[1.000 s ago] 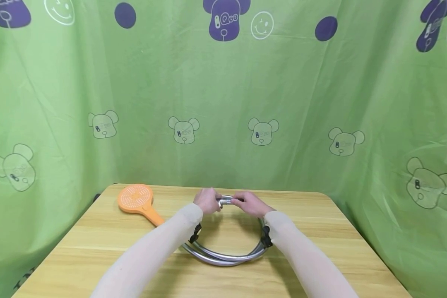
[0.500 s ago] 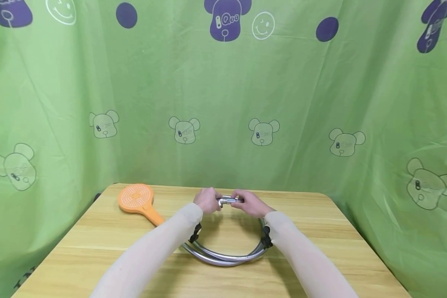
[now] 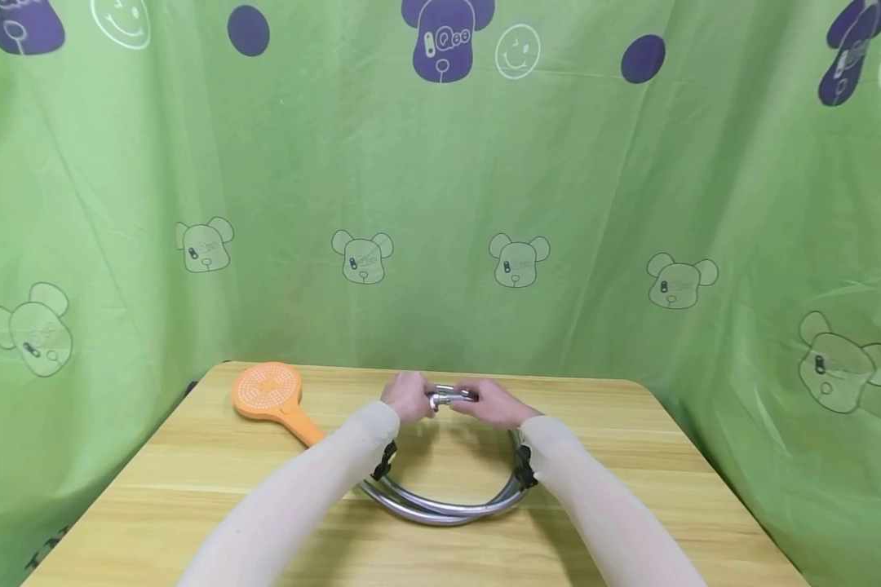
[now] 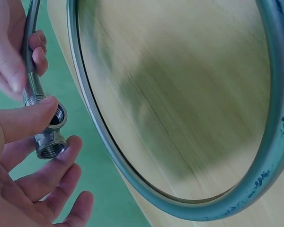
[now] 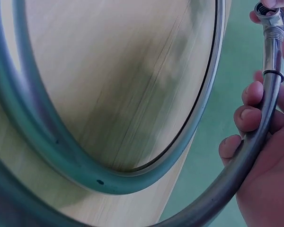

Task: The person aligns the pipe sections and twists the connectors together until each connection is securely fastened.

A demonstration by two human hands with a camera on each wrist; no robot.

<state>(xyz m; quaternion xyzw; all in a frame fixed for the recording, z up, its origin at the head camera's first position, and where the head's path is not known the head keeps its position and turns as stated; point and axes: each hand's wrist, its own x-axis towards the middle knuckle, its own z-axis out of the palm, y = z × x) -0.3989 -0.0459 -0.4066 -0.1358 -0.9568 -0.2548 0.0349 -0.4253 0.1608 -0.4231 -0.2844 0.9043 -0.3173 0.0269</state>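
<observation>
My left hand (image 3: 407, 397) pinches a small metal tee fitting (image 4: 51, 138) with threaded openings between thumb and fingers. Against the fitting's threaded arm sits the smooth metal end nut (image 5: 273, 56) of a grey shower hose (image 5: 248, 153). In the head view, my right hand (image 3: 493, 403) is just right of the fitting; its fingers curl round the hose directly behind the nut. The hose loops down between both forearms on the table. An orange shower head (image 3: 267, 390) lies face up at the left, the lower end of its handle hidden behind my left sleeve.
A wooden table (image 3: 617, 489) bears everything, its far edge just beyond my hands. Green patterned curtain (image 3: 440, 318) hangs behind and along both sides. Black straps (image 3: 526, 466) circle the wrists, close to the hose loop.
My right fingers have shifted back and forth at the hose end by the nut. The left hand and the tee fitting stay in place; the shower head has not moved.
</observation>
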